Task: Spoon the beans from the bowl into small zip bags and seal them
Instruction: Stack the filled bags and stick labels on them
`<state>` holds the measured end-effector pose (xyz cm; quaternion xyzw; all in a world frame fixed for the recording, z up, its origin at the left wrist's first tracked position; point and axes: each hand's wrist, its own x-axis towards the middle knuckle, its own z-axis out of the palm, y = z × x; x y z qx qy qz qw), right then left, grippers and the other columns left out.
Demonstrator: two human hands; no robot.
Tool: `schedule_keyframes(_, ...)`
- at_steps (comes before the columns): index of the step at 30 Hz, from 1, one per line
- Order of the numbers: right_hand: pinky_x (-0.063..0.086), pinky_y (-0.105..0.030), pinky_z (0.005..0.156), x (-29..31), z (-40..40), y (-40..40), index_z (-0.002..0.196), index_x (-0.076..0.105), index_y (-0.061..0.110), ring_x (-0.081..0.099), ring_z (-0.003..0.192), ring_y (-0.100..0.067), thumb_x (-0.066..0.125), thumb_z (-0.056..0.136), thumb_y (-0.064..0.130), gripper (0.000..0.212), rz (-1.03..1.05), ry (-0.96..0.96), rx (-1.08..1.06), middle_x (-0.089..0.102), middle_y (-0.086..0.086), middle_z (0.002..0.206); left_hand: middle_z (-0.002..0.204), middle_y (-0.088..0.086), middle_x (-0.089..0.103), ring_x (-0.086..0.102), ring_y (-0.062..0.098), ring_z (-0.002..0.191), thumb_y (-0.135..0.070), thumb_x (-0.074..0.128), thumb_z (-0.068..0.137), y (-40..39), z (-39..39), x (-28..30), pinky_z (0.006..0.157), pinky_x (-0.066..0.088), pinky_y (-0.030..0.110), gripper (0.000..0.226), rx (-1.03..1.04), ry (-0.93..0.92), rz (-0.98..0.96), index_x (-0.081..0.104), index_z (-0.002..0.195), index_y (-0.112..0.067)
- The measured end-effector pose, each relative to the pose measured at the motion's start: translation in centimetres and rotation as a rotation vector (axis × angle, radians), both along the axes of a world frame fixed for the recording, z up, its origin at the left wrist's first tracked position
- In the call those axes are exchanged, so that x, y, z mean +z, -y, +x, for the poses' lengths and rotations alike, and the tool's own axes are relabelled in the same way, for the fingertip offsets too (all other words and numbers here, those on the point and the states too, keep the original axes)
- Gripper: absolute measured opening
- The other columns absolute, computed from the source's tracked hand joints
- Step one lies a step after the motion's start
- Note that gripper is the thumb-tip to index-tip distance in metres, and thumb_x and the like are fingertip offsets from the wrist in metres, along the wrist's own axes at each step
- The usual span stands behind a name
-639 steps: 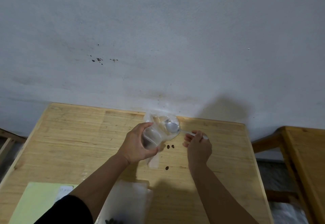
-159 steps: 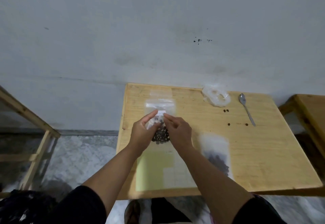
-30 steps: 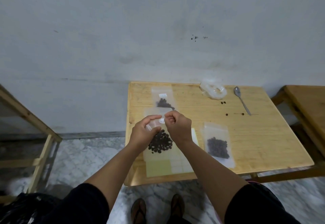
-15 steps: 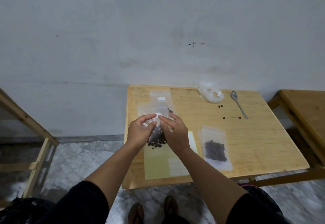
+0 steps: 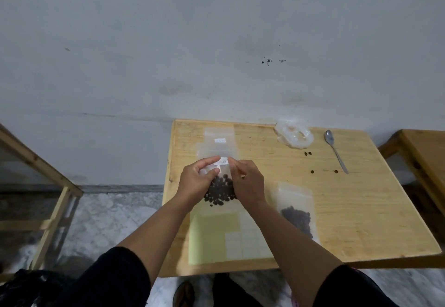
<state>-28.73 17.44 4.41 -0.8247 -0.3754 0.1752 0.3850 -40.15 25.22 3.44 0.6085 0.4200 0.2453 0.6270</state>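
My left hand [image 5: 196, 182] and my right hand [image 5: 246, 181] both pinch the top edge of a small clear zip bag [image 5: 220, 190] holding dark beans, over the left part of the wooden table [image 5: 361, 210]. A white label shows on the bag between my fingertips. Behind it lies another labelled zip bag [image 5: 219, 141]. A third bag of beans [image 5: 297, 215] lies flat to the right of my right arm. The clear plastic bowl [image 5: 294, 135] sits at the back of the table, with the metal spoon [image 5: 335, 149] beside it.
Several loose beans [image 5: 308, 154] lie on the table near the bowl and spoon. A pale green sheet [image 5: 212, 236] lies at the front edge under my arms. A second wooden table [image 5: 423, 152] stands right, a wooden frame [image 5: 38, 169] left.
Both hands have stayed pinched on the top of the bean bag, shifting slightly along its edge. The view moved a little.
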Motion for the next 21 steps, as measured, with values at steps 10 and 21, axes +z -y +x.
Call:
schedule_keyframes(10, 0.034, -0.003, 0.064, -1.8, 5.7, -3.9, 0.121, 0.063, 0.021, 0.052, 0.074, -0.008, 0.058, 0.089, 0.022, 0.031, -0.077, -0.11, 0.11, 0.059, 0.001, 0.083, 0.131, -0.003, 0.057, 0.048, 0.011, 0.124, -0.017, 0.065, 0.087, -4.9, 6.1, -1.9, 0.106, 0.041, 0.032, 0.045, 0.092, -0.09, -0.011, 0.055, 0.13, -0.025)
schedule_keyframes(21, 0.026, -0.013, 0.071, -5.8, 9.5, -9.1, 0.128, 0.056, 0.017, 0.049, 0.085, -0.015, 0.053, 0.093, 0.024, 0.036, -0.238, -0.05, 0.144, 0.06, -0.012, 0.096, 0.144, 0.006, 0.04, 0.04, 0.017, 0.129, -0.024, 0.067, 0.086, -8.0, 9.1, -5.6, 0.096, 0.021, 0.006, 0.045, 0.121, -0.498, 0.24, 0.056, 0.129, -0.014)
